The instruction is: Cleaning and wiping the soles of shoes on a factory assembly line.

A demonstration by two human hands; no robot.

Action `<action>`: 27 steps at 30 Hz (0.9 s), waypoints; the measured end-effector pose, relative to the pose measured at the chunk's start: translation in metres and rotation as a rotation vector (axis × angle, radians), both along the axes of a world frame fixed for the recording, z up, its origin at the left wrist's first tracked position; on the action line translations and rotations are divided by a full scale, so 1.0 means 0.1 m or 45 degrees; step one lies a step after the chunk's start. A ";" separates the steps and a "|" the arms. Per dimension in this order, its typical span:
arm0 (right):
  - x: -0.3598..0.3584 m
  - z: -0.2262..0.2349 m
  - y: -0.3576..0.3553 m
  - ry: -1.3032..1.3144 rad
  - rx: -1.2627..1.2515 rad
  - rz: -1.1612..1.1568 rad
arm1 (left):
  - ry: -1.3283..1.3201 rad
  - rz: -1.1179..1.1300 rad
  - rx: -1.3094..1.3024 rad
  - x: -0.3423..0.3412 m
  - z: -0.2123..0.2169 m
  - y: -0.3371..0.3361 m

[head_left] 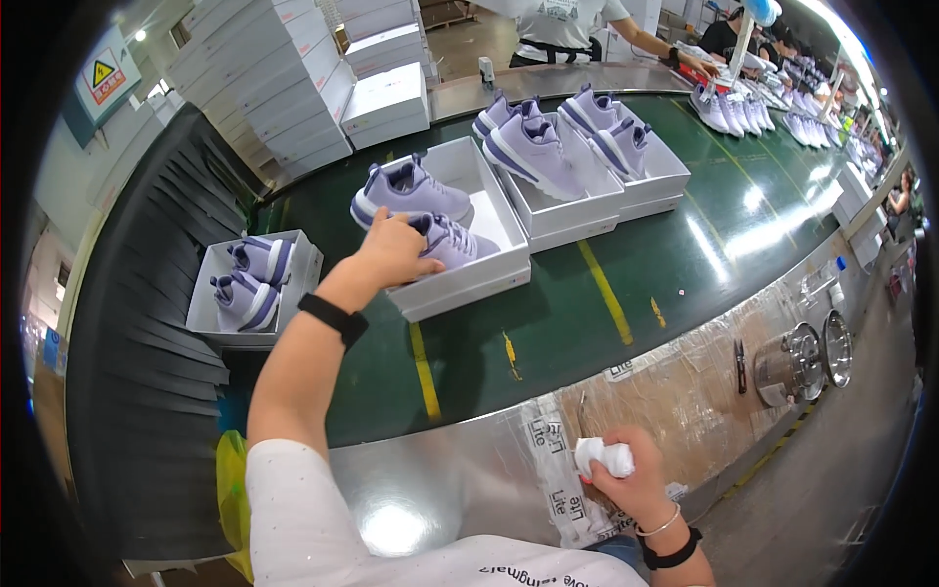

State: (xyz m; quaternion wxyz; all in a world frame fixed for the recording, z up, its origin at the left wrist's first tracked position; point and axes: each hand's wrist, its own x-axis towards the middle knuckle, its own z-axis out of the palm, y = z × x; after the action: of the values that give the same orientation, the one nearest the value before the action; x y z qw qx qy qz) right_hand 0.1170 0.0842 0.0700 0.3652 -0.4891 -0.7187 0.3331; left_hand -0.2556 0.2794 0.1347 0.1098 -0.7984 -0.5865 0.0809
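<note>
My left hand point(393, 252) reaches over a white shoebox point(469, 287) on the green conveyor belt, its fingers closed round the heel end of the near lavender sneaker point(458, 245). A matching sneaker point(421, 192) lies just beyond it in that box, and its heel sticks out over the box's left side. Close to my body, my right hand point(634, 476) grips a white wad point(603, 457) that looks like crumpled paper, above the cardboard-covered ledge. What my left fingertips press on inside the shoe is hidden.
Two boxes of sneakers point(533, 152) stand to the right, another box point(256, 289) at the left by black curtain strips point(147, 323). White boxes point(264, 78) are stacked behind. Snips point(740, 367) and a metal pot point(782, 367) lie on the ledge. A co-worker point(567, 29) stands across the belt.
</note>
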 end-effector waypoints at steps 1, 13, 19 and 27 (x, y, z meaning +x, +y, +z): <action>0.02 -0.02 0.04 0.008 -0.009 -0.004 | -0.066 0.056 -0.166 -0.01 0.08 0.00; -0.04 -0.19 -0.33 0.106 -0.064 0.074 | 0.366 0.562 -0.154 -0.18 -0.05 0.62; -0.02 -0.44 -0.66 0.317 -0.360 0.272 | 0.578 0.407 0.462 -0.25 0.66 0.05; 0.45 -0.49 -0.33 0.506 -0.552 0.109 | -1.463 0.121 0.205 -0.16 0.99 -1.43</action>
State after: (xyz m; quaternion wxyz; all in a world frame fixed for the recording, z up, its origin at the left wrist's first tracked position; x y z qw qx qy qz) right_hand 0.1616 0.0514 0.0206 0.3714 -0.4500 -0.5651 0.5833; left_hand -0.2711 0.1368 0.2341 -0.1694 -0.6763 -0.5914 -0.4053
